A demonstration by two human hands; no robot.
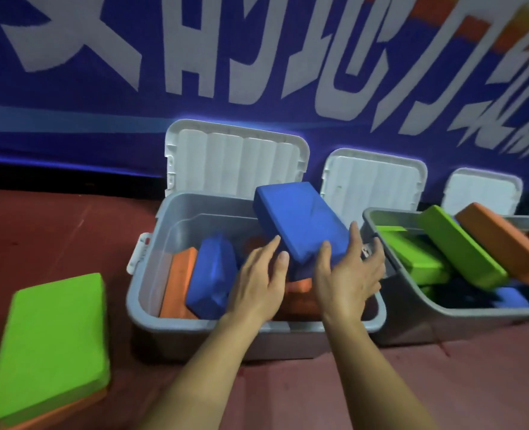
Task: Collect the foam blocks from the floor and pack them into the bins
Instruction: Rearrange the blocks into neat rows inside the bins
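I see left hand [257, 283] and right hand [347, 274] straight-fingered, touching blue block [300, 218], tilted over left bin [151, 308]; its support hidden, right bin [412, 293] cut off

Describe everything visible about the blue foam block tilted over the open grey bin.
The blue rectangular foam block is a matte, slightly creased brick with soft edges. It lies tilted over the open grey plastic bin, its far end raised above the rim and its near end dipping into the bin. The left hand touches its near edge with the thumb. The right hand touches its near right corner with thumb and straight fingers.
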